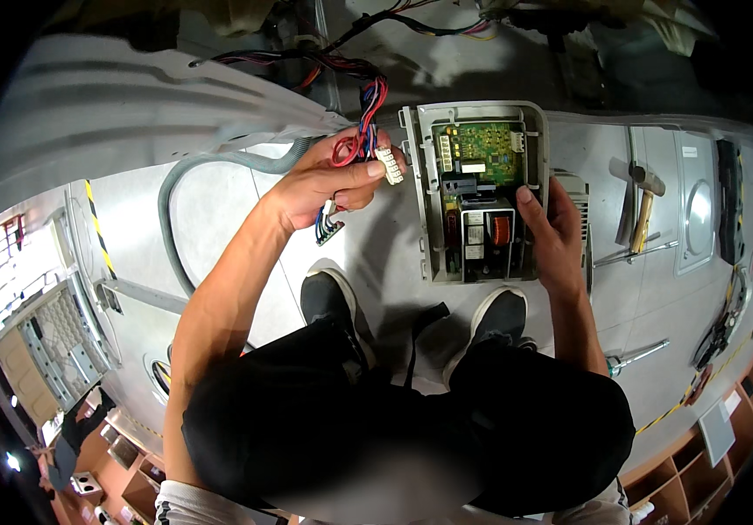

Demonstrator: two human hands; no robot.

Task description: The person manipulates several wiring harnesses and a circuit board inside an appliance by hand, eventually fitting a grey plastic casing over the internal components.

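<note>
My left hand pinches a white wire connector between thumb and fingers, with red and dark wires running up from it to a harness. A second, smaller plug with blue and black wires dangles below that hand. To the right, my right hand grips the right side of a grey plastic control box, thumb over its rim. Its open face shows a green circuit board, a copper coil and dark components. The connector is apart from the box, just left of its edge.
A large metal panel spans the upper left, with dark wiring along the top. A grey hose curves over the floor at left. At right lie a hammer and a metal rod. Wooden shelving stands lower right.
</note>
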